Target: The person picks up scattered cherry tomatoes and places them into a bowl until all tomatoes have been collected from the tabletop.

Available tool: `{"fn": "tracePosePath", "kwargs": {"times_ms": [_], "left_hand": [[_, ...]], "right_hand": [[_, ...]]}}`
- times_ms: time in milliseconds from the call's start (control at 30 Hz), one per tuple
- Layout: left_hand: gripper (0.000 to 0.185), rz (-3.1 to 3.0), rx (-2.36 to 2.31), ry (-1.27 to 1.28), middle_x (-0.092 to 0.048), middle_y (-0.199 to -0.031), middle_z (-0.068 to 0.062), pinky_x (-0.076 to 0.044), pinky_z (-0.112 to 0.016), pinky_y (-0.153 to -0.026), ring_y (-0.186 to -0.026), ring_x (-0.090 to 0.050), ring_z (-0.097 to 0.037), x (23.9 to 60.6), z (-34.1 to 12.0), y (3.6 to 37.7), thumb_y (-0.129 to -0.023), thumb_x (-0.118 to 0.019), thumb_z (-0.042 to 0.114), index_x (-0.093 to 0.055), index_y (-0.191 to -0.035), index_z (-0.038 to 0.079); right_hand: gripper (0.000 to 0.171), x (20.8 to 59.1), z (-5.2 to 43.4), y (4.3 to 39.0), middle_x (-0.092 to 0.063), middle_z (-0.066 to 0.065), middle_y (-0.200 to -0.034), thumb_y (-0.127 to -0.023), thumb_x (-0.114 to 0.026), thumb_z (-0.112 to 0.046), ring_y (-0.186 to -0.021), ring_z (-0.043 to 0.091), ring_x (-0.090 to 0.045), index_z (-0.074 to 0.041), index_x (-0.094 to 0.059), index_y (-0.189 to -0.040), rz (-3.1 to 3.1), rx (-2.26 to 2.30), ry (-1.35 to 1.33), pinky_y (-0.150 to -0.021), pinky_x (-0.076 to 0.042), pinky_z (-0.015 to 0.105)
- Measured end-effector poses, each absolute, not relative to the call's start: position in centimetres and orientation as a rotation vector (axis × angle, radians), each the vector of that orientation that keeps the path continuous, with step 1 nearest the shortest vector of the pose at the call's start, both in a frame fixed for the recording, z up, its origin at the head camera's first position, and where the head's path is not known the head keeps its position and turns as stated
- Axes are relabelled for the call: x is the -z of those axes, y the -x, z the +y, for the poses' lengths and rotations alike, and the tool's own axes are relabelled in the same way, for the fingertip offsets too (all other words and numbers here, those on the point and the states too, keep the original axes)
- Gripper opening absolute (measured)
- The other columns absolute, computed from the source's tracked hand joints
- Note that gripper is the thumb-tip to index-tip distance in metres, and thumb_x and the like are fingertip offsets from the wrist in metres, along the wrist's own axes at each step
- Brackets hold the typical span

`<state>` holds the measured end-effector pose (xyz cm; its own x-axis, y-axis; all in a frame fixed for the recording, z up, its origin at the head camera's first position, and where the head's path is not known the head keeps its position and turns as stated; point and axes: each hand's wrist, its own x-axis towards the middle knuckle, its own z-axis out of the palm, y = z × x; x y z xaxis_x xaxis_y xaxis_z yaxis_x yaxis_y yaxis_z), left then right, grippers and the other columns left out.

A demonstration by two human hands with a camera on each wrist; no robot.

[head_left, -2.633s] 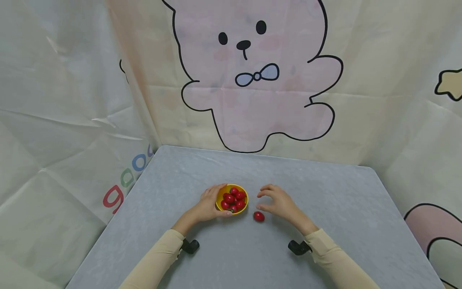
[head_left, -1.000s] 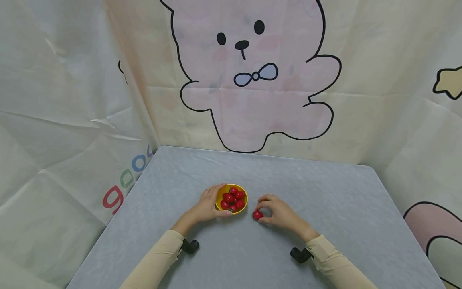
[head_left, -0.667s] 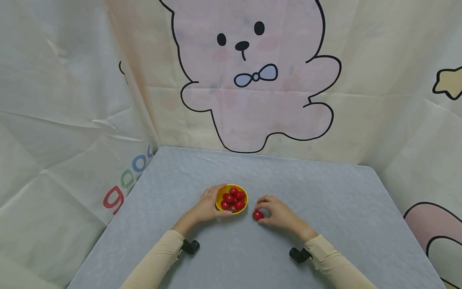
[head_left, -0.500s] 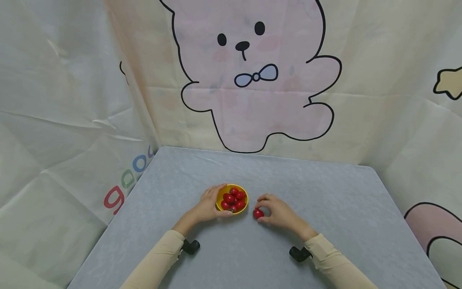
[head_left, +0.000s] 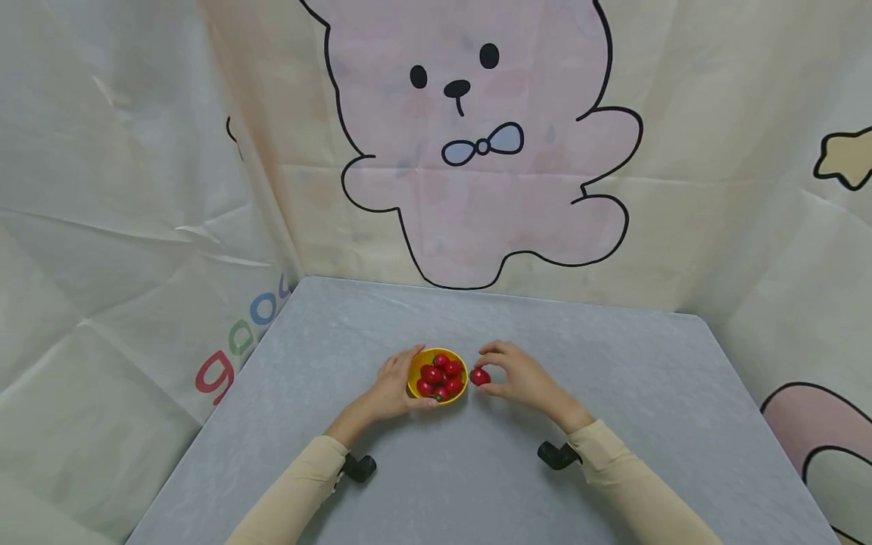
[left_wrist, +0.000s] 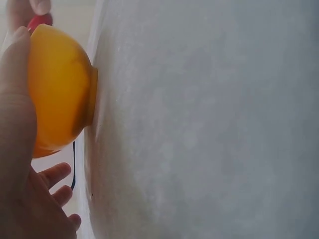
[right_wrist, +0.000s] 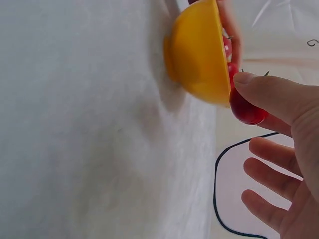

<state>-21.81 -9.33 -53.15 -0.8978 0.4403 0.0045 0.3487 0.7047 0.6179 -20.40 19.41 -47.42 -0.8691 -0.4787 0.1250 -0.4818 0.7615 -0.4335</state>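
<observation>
A small yellow bowl [head_left: 413, 387] stands on the grey table with several red cherry tomatoes [head_left: 432, 374] inside. My left hand [head_left: 393, 387] holds its left side, thumb at the near rim and fingers round the far side; the left wrist view shows the bowl's wall [left_wrist: 60, 89] against that hand. Just right of the rim, my right hand [head_left: 521, 377] pinches one cherry tomato [head_left: 481, 376] between thumb and index finger. In the right wrist view this cherry tomato [right_wrist: 246, 108] is raised off the table at rim height, the other fingers spread loosely.
The grey cloth-covered table [head_left: 579, 356] reaches back to a pale curtain [head_left: 708, 189] printed with a pink bear. More curtain hangs at the left and right sides. A black wrist camera [head_left: 557, 455] sits below the right forearm, another [head_left: 359, 468] below the left.
My right hand has closed on the loose cherry tomato, lifted it from the table and moved it up and left to the bowl's rim. The left hand and bowl have stayed put.
</observation>
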Motion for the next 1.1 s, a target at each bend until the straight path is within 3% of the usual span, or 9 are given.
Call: {"fn": "tracePosePath", "kwargs": {"times_ms": [167,367,767,1100], "left_hand": [[0.109,2.791,-0.988,-0.697,-0.039,-0.156,-0.01,-0.032,-0.062,-0.114,-0.14,-0.033,-0.038,53.1,-9.7,21.7,-0.072,-0.079,0.062,-0.025,-0.156,0.019],[0.104,2.821,-0.961,-0.764,-0.04,-0.154,-0.01,-0.029,-0.061,-0.115,-0.138,-0.035,-0.036,52.9,-10.4,21.8,-0.072,-0.08,0.06,-0.031,-0.154,0.018],[0.104,2.814,-0.915,-0.784,-0.036,-0.156,-0.009,-0.027,-0.062,-0.115,-0.142,-0.03,-0.037,52.8,-10.9,21.8,-0.074,-0.078,0.062,-0.029,-0.155,0.019],[0.105,2.801,-0.915,-0.782,-0.035,-0.157,-0.01,-0.026,-0.063,-0.116,-0.143,-0.029,-0.038,52.9,-11.0,21.8,-0.073,-0.078,0.061,-0.028,-0.155,0.019]], "right_hand": [[0.034,46.9,18.1,21.2,-0.062,0.005,-0.131,-0.08,-0.083,-0.033,-0.123,0.026,-0.056,-0.023,-0.072,-0.11,-2.933,-0.708,-0.81,-0.103,-0.051,0.048],[0.037,46.3,15.8,22.1,-0.062,0.003,-0.131,-0.081,-0.081,-0.041,-0.124,0.026,-0.056,-0.023,-0.072,-0.111,-2.92,-0.657,-0.86,-0.105,-0.049,0.047],[0.037,46.4,12.0,22.5,-0.061,0.004,-0.131,-0.081,-0.08,-0.041,-0.12,0.024,-0.056,-0.02,-0.073,-0.111,-2.848,-0.662,-0.976,-0.093,-0.057,0.041],[0.044,46.7,10.9,22.5,-0.061,0.004,-0.133,-0.081,-0.08,-0.043,-0.122,0.024,-0.057,-0.02,-0.072,-0.117,-2.843,-0.665,-0.994,-0.097,-0.056,0.043]]}}
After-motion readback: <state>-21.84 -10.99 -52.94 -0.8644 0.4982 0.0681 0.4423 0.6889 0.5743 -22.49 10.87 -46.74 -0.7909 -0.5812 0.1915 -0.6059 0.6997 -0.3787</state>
